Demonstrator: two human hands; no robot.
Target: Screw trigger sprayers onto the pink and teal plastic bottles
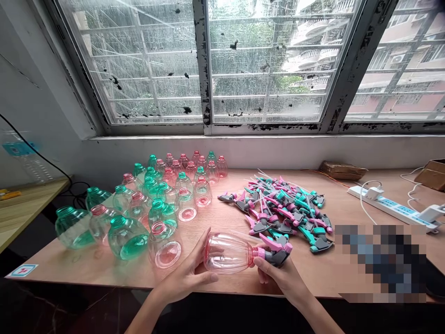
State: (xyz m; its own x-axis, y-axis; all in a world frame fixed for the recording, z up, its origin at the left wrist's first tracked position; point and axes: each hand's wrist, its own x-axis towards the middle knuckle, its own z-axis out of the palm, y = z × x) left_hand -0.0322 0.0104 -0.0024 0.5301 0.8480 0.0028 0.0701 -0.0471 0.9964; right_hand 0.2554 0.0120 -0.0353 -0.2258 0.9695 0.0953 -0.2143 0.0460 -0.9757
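A clear pink plastic bottle (227, 253) lies sideways between my hands, just above the table's front edge. My left hand (191, 273) holds it around its base, thumb along the near side. At the neck on the right, a pink and grey trigger spray head (277, 253) sits against the bottle. My right hand (280, 276) grips that spray head, its thumb at the collar; some fingers are hidden underneath. Whether the thread is fully engaged, I cannot tell. Closest to my left hand stands another pink bottle (167, 248).
Several green and pink open-necked bottles (127, 236) stand at left. A pile of trigger spray heads (285, 208) with thin tubes lies behind my right hand. At right are a white power strip (392, 206), brown boxes (342, 170) and a blurred-out item (380, 264).
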